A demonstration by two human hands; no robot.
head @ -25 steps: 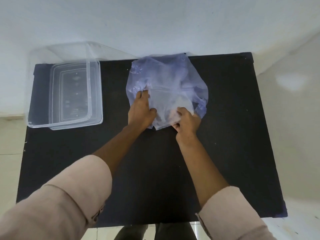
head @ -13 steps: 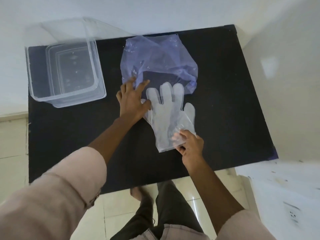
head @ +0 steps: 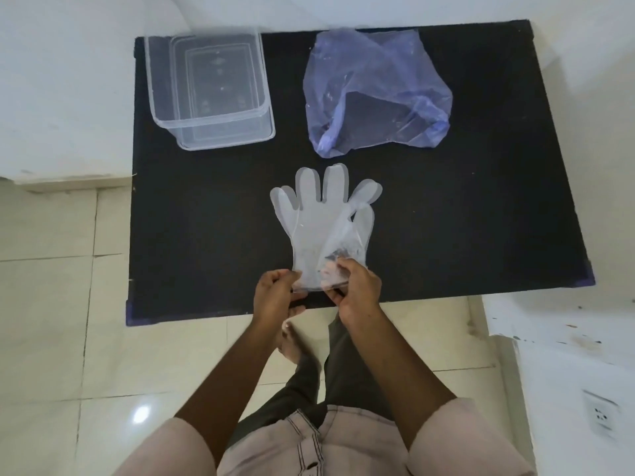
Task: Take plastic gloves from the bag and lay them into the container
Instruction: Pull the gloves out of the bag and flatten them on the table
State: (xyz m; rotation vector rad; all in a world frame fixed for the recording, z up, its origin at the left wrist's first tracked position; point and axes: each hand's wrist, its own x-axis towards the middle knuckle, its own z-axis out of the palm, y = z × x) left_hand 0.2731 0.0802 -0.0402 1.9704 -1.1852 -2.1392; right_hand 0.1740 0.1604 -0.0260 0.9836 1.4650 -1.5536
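A clear plastic glove (head: pixel 318 221) lies spread on the black table, fingers pointing away from me; a second layer seems to overlap on its right side. My left hand (head: pixel 275 295) pinches the cuff's left corner and my right hand (head: pixel 355 288) pinches the cuff's right part, both at the table's near edge. The bluish see-through bag (head: pixel 374 91) rests crumpled at the far middle, apart from both hands. The clear rectangular container (head: pixel 209 89) stands open at the far left.
The black table (head: pixel 481 218) sits against a white wall. Pale tiled floor lies below and to the left. A white ledge with a wall socket (head: pixel 599 417) is at the right. My legs and a bare foot show under the table's near edge.
My left hand left the bag and came to the glove's cuff. The glove was drawn fully out of the bag toward the near edge. The camera view pulled back.
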